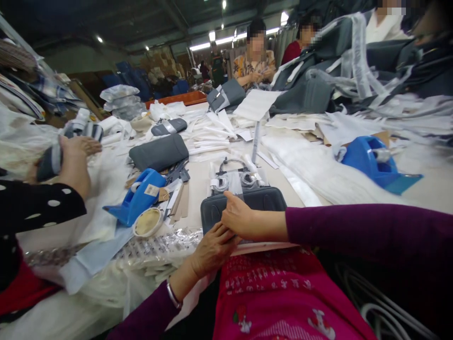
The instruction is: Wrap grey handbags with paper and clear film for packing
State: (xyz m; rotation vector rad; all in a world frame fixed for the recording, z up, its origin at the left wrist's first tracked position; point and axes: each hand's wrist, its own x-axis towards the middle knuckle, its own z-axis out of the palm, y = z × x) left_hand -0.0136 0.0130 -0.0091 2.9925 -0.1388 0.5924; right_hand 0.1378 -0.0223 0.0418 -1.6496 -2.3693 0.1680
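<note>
A dark grey zipped bag [264,197] lies at the table's front edge, right before me. A pale translucent strip [234,183] runs over its top and back. Across the bag's front, my right hand [242,218] is closed against it, thumb up and the other fingers mostly hidden. My left hand [216,248] comes from below left. Its fingers are stretched out and meet my right hand's fingers at the bag's lower front. Behind the bag are coiled grey cords or straps [221,182] in clear wrapping.
Blue tape dispensers [143,196] [371,163] stand left and right. Near the left one are a round tub [147,223] and another dark grey bag [159,152]. A co-worker's hand [76,156] works at far left. White padding [300,156] and piled bags [307,89] lie beyond.
</note>
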